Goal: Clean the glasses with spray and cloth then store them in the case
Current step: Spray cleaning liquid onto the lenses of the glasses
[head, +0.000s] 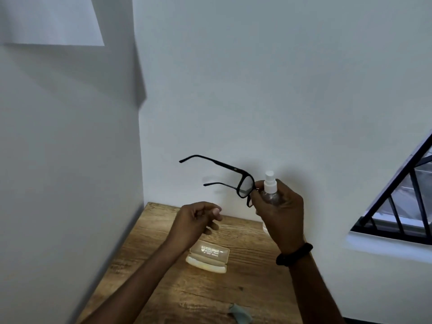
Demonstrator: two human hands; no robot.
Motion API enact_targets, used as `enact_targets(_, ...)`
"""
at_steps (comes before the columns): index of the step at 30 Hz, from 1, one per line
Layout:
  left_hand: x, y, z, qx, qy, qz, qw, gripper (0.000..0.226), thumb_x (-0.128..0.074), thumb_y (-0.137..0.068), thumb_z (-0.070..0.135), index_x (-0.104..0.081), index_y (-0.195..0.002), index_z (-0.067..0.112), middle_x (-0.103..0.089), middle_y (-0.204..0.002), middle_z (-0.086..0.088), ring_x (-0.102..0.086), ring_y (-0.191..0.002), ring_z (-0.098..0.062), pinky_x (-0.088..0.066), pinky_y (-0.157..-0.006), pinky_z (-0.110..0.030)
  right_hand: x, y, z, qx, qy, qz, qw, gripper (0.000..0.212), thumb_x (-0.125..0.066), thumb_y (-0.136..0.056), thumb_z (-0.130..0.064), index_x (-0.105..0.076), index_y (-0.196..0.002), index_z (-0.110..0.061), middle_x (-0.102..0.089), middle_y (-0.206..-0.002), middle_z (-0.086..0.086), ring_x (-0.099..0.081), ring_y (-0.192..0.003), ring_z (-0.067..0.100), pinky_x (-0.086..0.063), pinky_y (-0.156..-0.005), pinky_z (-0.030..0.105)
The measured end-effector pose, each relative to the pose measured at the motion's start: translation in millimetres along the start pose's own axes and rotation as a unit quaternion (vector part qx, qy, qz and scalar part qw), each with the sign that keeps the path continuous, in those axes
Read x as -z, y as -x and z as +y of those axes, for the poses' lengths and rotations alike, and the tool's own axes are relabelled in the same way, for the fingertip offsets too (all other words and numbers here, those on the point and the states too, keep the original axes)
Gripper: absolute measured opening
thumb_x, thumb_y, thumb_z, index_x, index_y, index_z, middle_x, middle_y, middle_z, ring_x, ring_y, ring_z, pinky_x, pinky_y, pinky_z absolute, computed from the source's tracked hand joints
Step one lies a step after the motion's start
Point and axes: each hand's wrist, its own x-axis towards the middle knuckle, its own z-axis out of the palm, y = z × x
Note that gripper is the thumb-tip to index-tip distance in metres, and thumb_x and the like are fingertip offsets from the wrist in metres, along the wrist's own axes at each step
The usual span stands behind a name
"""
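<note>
My right hand (281,213) is raised above the wooden table (163,288) and grips both a small clear spray bottle (271,187) with a white nozzle and the front of black-framed glasses (244,185). The glasses' arms are unfolded and point left. My left hand (198,218) hovers lower and to the left with loosely curled fingers, holding nothing. A cream-coloured glasses case (208,256) lies shut on the table below the hands. A small grey cloth (239,313) lies crumpled near the table's front edge.
White walls (233,90) meet in a corner behind and left of the table. A barred window (397,202) sits at the right. A black band (294,254) circles my right wrist. A small white object (265,228) shows on the table behind my right hand.
</note>
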Motion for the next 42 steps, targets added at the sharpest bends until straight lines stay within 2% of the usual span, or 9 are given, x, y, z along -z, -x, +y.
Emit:
enact_targets(2,-8.0,-3.7,3.9,0.068,0.100,-0.068,0.990,0.022,-0.066,-0.097,0.019,-0.073,-0.116,0.010,-0.078,-0.102,-0.012,-0.072,-0.077,-0.018,-0.058,-0.066,-0.030,3.6,0.9,-6.6,-0.005,-0.070,-0.012,0.997,0.011,-0.076,-0.084,-0.005,-0.071,-0.084,-0.015,-0.067,-0.062,0.003,-0.062,-0.051,0.019,-0.052,-0.049,0.033)
enact_targets(6,-25.1,-11.9,17.0,0.072,0.192,-0.120,0.971,0.038,-0.070,-0.090,0.026,-0.070,-0.125,0.013,-0.076,-0.110,-0.006,-0.070,-0.085,-0.015,-0.058,-0.072,-0.028,7.3,2.2,-11.1,-0.028,-0.163,-0.025,0.986,0.013,-0.072,-0.084,-0.010,-0.071,-0.083,-0.023,-0.062,-0.060,0.007,-0.056,-0.049,0.031,-0.050,-0.048,0.038)
enact_targets(14,-47.7,-18.9,26.4,0.030,0.255,-0.146,0.955,0.024,-0.072,-0.084,0.018,-0.078,-0.107,0.014,-0.074,-0.101,-0.008,-0.069,-0.082,-0.014,-0.057,-0.069,-0.025,10.6,2.0,-7.2,-0.080,-0.224,-0.010,0.971,0.014,-0.068,-0.086,0.002,-0.061,-0.096,0.010,-0.062,-0.063,0.010,-0.054,-0.045,0.025,-0.048,-0.047,0.030)
enact_targets(22,-50.2,-23.6,23.7,-0.029,0.247,-0.048,0.967,0.018,-0.075,-0.081,0.017,-0.081,-0.098,0.013,-0.077,-0.098,-0.016,-0.071,-0.089,-0.018,-0.058,-0.069,-0.025,9.0,2.3,-7.0,-0.068,-0.201,-0.009,0.977,0.026,-0.074,-0.086,-0.025,-0.063,-0.093,-0.003,-0.064,-0.072,0.013,-0.054,-0.048,0.026,-0.048,-0.048,0.032)
enact_targets(25,-43.5,-28.3,24.0,-0.057,0.210,0.006,0.976,0.013,-0.075,-0.086,0.011,-0.080,-0.098,0.010,-0.078,-0.092,-0.013,-0.070,-0.085,-0.017,-0.058,-0.067,-0.025,10.4,7.0,0.7,-0.057,-0.197,-0.015,0.979,0.017,-0.068,-0.085,-0.010,-0.058,-0.099,-0.008,-0.059,-0.075,0.013,-0.054,-0.054,0.029,-0.049,-0.051,0.037)
enact_targets(32,-19.5,-41.4,23.5,-0.130,0.113,0.135,0.976,0.011,-0.073,-0.091,0.008,-0.080,-0.100,0.008,-0.077,-0.087,-0.013,-0.070,-0.078,-0.014,-0.059,-0.065,-0.025,9.4,20.1,16.1,-0.051,-0.136,-0.007,0.989,0.050,-0.063,-0.084,-0.009,-0.038,-0.127,-0.015,-0.058,-0.083,0.010,-0.058,-0.062,0.033,-0.055,-0.056,0.038)
enact_targets(37,-10.1,-47.1,30.6,-0.178,0.088,0.187,0.962,0.008,-0.075,-0.090,0.008,-0.080,-0.096,0.007,-0.078,-0.095,-0.004,-0.070,-0.080,-0.016,-0.058,-0.063,-0.024,3.7,28.6,15.6,-0.021,-0.096,-0.012,0.995,0.061,-0.066,-0.089,0.000,-0.032,-0.131,-0.030,-0.059,-0.082,0.005,-0.060,-0.061,0.034,-0.056,-0.055,0.032)
enact_targets(39,-8.7,-48.1,31.6,-0.201,0.075,0.195,0.957,0.006,-0.075,-0.090,0.007,-0.080,-0.093,0.007,-0.077,-0.098,-0.003,-0.071,-0.084,-0.019,-0.059,-0.063,-0.028,0.7,31.0,13.1,-0.001,-0.086,-0.018,0.996,0.070,-0.064,-0.089,0.008,-0.030,-0.133,-0.036,-0.057,-0.081,0.006,-0.058,-0.061,0.036,-0.056,-0.053,0.034)
enact_targets(42,-7.6,-47.1,32.9,-0.246,0.025,0.203,0.947,0.008,-0.073,-0.091,0.005,-0.079,-0.095,0.006,-0.077,-0.096,0.001,-0.072,-0.083,-0.018,-0.060,-0.063,-0.033,-6.3,34.4,10.3,0.052,-0.036,-0.030,0.998,0.076,-0.065,-0.090,0.000,-0.029,-0.135,-0.049,-0.057,-0.079,0.000,-0.059,-0.059,0.028,-0.056,-0.050,0.044)
